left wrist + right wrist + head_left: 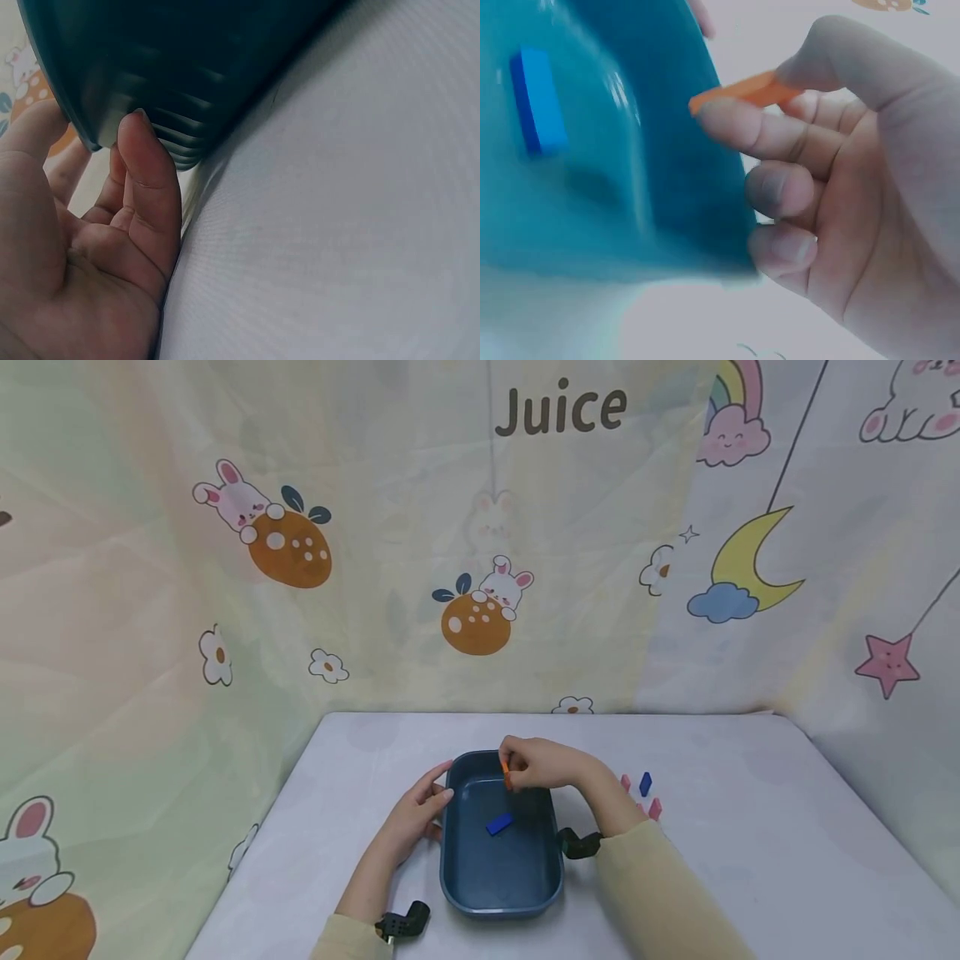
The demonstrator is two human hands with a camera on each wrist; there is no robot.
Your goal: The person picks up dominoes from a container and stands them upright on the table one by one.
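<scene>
A dark blue-green plastic tray (501, 877) with rounded corners stands on the table, one blue block (499, 824) lying on its floor. My left hand (411, 814) holds the tray's left side, thumb over the rim and other fingers against the outer wall (202, 67). Above the far right corner of the tray, my right hand (543, 762) pinches an orange block (754, 90) between thumb and index finger. The other fingers of that hand are loosely bent beside the rim. In the right wrist view the blue block (538, 101) appears at the left.
To the right of the tray, partly behind my right forearm, lie another blue block (646, 784) and several pink blocks (656, 809). The table (750, 860) has a white cover. A printed cloth (390, 527) hangs behind and at both sides.
</scene>
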